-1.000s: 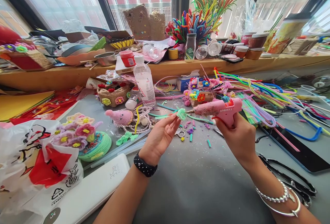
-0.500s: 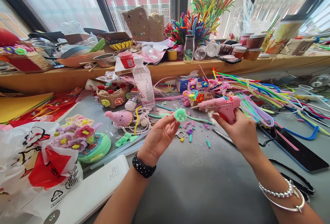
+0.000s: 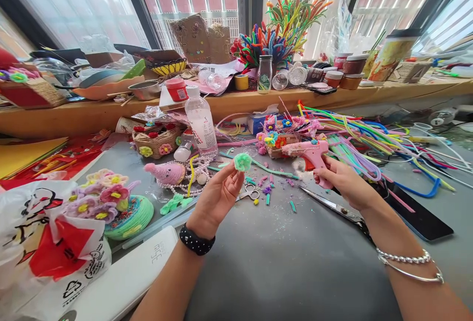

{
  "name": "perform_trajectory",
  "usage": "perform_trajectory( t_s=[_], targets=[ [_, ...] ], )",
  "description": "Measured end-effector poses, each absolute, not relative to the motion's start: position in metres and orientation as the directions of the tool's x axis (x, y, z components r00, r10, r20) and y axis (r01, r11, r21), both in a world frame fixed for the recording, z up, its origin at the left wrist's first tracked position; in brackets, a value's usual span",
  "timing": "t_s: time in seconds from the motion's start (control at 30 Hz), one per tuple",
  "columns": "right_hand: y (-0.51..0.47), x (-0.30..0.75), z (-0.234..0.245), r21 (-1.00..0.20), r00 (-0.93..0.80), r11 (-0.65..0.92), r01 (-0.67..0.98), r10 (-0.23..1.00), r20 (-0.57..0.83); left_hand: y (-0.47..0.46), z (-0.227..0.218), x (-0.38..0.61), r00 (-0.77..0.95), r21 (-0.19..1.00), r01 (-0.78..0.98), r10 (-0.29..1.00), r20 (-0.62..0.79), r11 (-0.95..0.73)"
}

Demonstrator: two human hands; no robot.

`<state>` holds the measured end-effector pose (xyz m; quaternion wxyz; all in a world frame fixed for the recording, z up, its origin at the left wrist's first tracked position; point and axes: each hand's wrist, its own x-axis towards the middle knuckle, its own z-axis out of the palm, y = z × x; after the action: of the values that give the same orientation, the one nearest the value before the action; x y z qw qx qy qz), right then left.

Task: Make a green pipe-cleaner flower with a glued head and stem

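Observation:
My left hand (image 3: pixel 218 197) is raised over the grey table, its fingertips pinched on a small mint-green pipe-cleaner flower (image 3: pixel 243 162). To its right, my right hand (image 3: pixel 342 180) grips the handle of a pink glue gun (image 3: pixel 306 152), whose nozzle points left and stands low by the table, apart from the flower. Small scissors (image 3: pixel 252 193) and cut pipe-cleaner bits (image 3: pixel 266 189) lie on the table between my hands.
Large scissors (image 3: pixel 332 205) and a dark tablet (image 3: pixel 417 217) lie by my right hand, with a spread of coloured pipe cleaners (image 3: pixel 369 131) behind. A water bottle (image 3: pixel 200 121), flower baskets (image 3: pixel 155 140), a pink knitted toy (image 3: pixel 166 172), a white power bank (image 3: pixel 125 276) and a plastic bag (image 3: pixel 48 247) are left.
The glue gun has moved away from the green flower, down and to the right toward the table. My left hand has turned the flower to face me.

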<state>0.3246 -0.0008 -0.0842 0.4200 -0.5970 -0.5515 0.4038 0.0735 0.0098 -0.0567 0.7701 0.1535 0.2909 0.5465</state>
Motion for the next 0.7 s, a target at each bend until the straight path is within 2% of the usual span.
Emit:
perform_trajectory(
  t_s=[0.23, 0.57, 0.7],
  targets=[
    [-0.009, 0.329, -0.066, -0.988, -0.015, -0.037, 0.153, 0.999, -0.04, 0.012, -0.058, 0.074, 0.167, 0.526, -0.782, 0.925, -0.342, 0.335],
    [-0.019, 0.334, -0.056, -0.996, -0.184, -0.056, 0.064, 0.981, -0.067, 0.013, -0.059, 0.073, 0.168, 0.554, -0.767, 0.934, -0.315, 0.325],
    [-0.02, 0.336, -0.057, -0.992, -0.236, -0.044, 0.114, 0.969, -0.07, 0.014, -0.059, 0.073, 0.159, 0.55, -0.769, 0.931, -0.329, 0.326]
  ],
)
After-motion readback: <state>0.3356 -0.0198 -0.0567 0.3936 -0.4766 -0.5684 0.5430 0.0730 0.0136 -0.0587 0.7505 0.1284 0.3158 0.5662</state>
